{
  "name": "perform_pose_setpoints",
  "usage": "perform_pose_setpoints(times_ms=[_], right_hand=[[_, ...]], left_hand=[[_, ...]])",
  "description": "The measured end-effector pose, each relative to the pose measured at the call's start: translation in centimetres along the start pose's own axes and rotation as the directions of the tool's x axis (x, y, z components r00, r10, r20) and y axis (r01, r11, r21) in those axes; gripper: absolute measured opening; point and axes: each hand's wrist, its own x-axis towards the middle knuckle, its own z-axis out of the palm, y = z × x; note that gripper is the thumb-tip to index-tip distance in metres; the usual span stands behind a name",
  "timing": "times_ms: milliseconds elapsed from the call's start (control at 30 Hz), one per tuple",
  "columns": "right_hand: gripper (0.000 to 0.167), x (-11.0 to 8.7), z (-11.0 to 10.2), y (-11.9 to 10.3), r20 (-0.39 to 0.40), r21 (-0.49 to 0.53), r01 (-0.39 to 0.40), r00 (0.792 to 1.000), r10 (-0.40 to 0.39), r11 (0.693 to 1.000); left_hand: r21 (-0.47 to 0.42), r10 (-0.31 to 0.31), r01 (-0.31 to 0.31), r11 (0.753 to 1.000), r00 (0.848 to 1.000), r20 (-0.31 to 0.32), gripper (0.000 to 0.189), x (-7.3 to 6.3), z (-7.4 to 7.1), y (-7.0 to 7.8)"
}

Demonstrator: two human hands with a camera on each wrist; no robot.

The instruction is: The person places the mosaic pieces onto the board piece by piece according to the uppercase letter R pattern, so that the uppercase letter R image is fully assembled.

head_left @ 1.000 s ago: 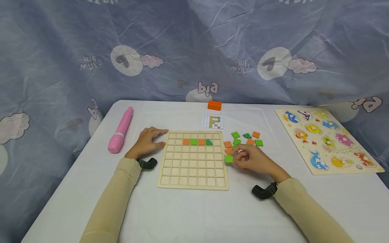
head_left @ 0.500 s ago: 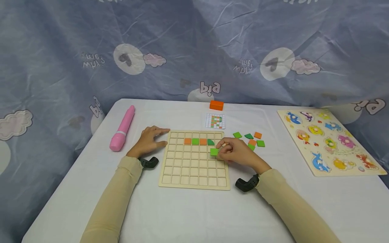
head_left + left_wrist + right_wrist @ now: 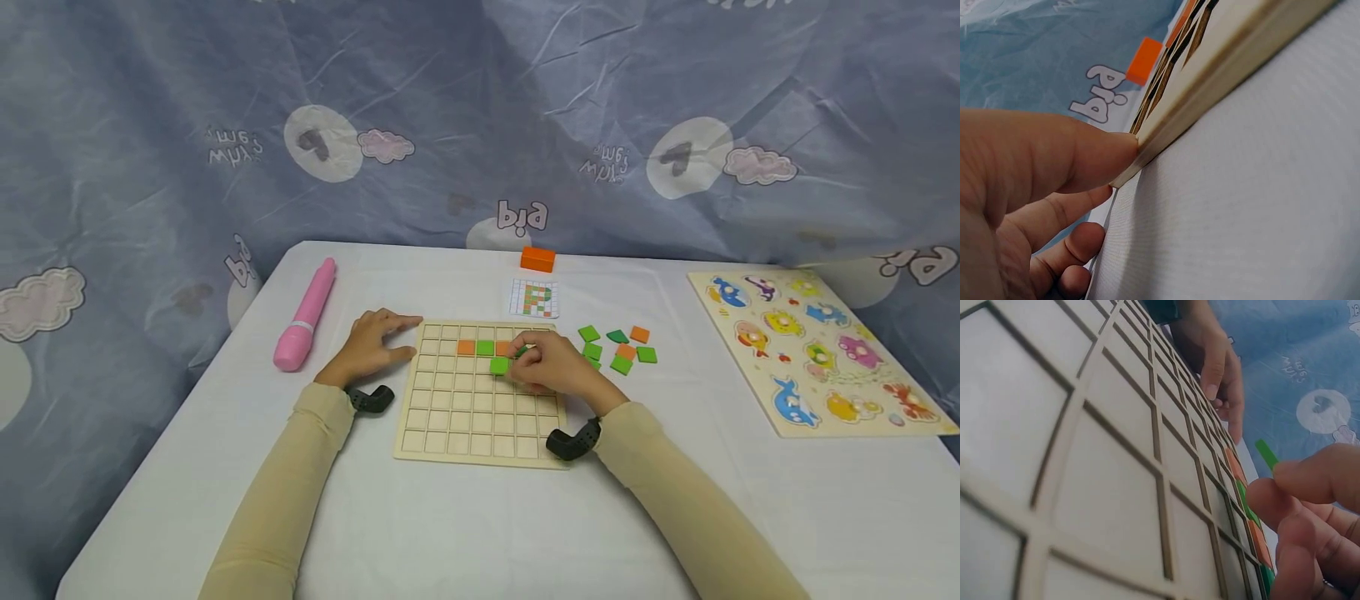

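My right hand point(image 3: 551, 364) pinches a green square tile point(image 3: 498, 366) between thumb and index finger, over the wooden grid board point(image 3: 442, 421). In the right wrist view the tile point(image 3: 1266, 454) sticks out from the fingertips, above the board's surface. A row of tiles lies in the board's upper part: an orange tile point(image 3: 466, 347), a green tile point(image 3: 485, 347), another orange one, and a dark green rounded piece mostly hidden by the hand. My left hand point(image 3: 369, 347) touches the board's left edge, thumb and index finger extended; in the left wrist view the thumb point(image 3: 1104, 156) presses the side.
Several loose green and orange tiles point(image 3: 621, 365) lie right of the board. Behind it are a pattern card point(image 3: 535, 298) and an orange block point(image 3: 537, 259). A pink wand-shaped object point(image 3: 303, 317) lies at left, an animal puzzle board point(image 3: 817, 358) at right.
My right hand has carried the green tile leftward from beside the loose tiles to over the board, just below the row. The left hand has stayed at the board's edge.
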Motion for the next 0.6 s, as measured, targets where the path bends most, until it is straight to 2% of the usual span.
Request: perform_pose_setpoints(times_ms=[300, 600], right_hand=[[0.025, 1.6, 1.5, -0.8, 0.004, 0.039, -0.017, 1.000, 0.016, 0.999], [0.022, 2.8, 3.0, -1.8, -0.008, -0.024, 0.007, 1.000, -0.007, 1.000]], left_hand=[[-0.003, 0.001, -0.001, 1.000, 1.000, 0.000, 0.060, 0.0, 0.0, 0.0], [0.001, 0.009, -0.009, 1.000, 1.000, -0.012, 0.059, 0.0, -0.1, -0.2]])
